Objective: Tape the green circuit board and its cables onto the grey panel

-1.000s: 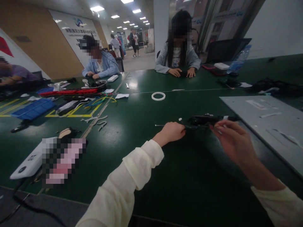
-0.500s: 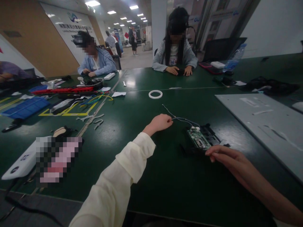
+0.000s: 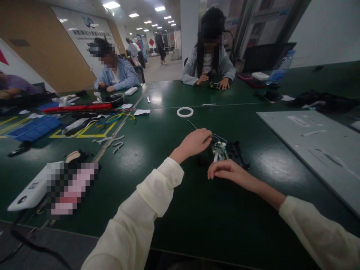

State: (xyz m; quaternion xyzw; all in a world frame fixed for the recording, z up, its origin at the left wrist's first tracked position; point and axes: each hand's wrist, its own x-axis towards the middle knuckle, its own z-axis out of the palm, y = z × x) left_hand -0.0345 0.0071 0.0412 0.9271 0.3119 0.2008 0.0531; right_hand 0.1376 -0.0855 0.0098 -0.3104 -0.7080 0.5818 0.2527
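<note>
A small green circuit board (image 3: 219,150) sits in a black housing (image 3: 236,153) on the dark green table (image 3: 174,195). Thin wires (image 3: 218,136) run from the board's far end, and a thin strand sticks out past my fingers toward a white ring (image 3: 185,111). My left hand (image 3: 195,140) is closed on those wires just left of the board. My right hand (image 3: 225,170) lies flat on the table at the board's near edge, fingers together and pointing left; it holds nothing that I can see.
A grey panel (image 3: 315,146) covers the right side. On the left lie a white device (image 3: 29,191), loose white clips (image 3: 111,141), coloured cables (image 3: 115,119), a blue tray (image 3: 32,127) and a red strip (image 3: 77,108). Two people sit at the far side.
The device, held up between both hands a second ago, now lies on the table with the board facing up. My right hand slid left to its near edge. My left hand moved closer to it.
</note>
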